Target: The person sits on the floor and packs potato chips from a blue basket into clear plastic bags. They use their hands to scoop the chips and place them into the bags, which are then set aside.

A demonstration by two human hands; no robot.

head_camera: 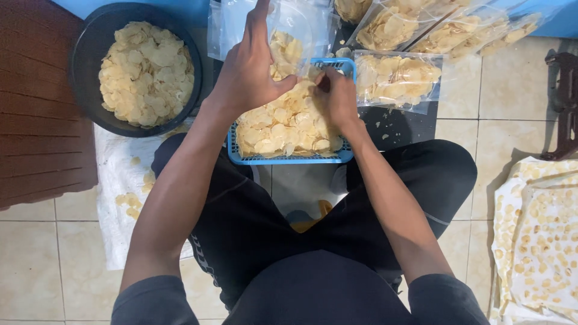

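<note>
Plastic bag pinched in my left hand could slip, spilling the chips my right hand clutches beside the blue basket

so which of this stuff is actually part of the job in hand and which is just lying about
In use:
- left hand holding a clear plastic bag
- right hand in the chips
- blue basket of chips

Lying about:
- black bowl of chips
- filled chip bags
- white cloth with stray chips
- paper with crumbs
- brown wooden piece
</note>
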